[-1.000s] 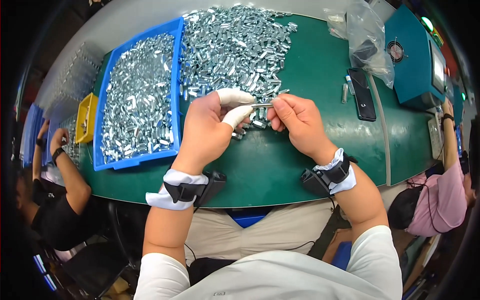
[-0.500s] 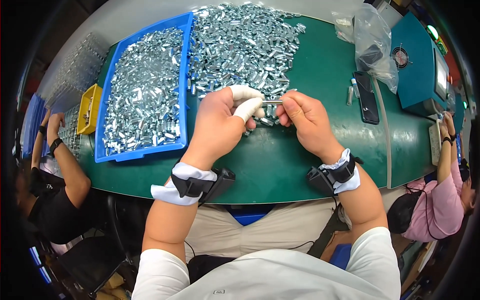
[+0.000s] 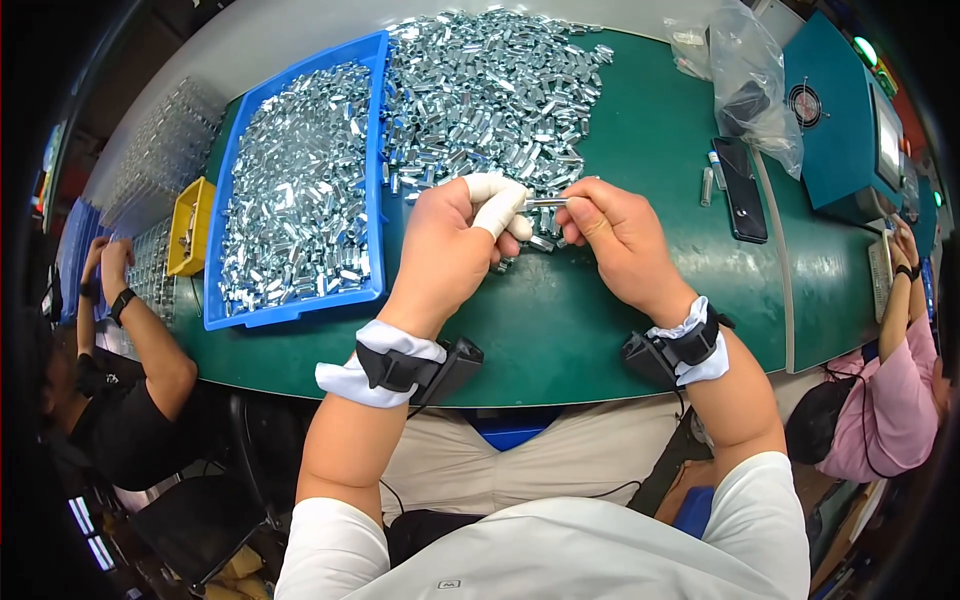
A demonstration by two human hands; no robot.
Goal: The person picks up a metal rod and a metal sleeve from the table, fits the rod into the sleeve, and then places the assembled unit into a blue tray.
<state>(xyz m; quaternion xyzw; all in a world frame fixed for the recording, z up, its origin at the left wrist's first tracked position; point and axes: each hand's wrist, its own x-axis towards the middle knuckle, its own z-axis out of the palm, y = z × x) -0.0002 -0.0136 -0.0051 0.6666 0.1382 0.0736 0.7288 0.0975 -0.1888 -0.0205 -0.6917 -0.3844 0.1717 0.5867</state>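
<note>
Green tabletop [image 3: 540, 340], edge bowed by the fisheye view, flanked by a co-worker in black [image 3: 130, 420] at left and one in pink [image 3: 890, 410] at right.

Held item: one slim metal rod [image 3: 546, 202], raised over the near end of the loose heap, lying roughly level between the two hands. Left hand [image 3: 450, 245]: thumb and forefinger, in white coverings, pinching the rod's left end. Right hand [image 3: 625, 235]: bare thumb and fingers pinching its right end.

Stock: blue tray [image 3: 376, 200], filled with silvery metal pieces; loose heap [image 3: 490, 100] of similar pieces, just right of the tray; yellow bin [image 3: 205, 215], left of the tray.

Right side: dark phone [image 3: 740, 190]; small clear cylinder [image 3: 707, 187] beside it; clear plastic bag [image 3: 750, 70]; teal machine [image 3: 840, 110] with fan grille.

Wrists: white cloth under black strapped devices [image 3: 400, 370].
</note>
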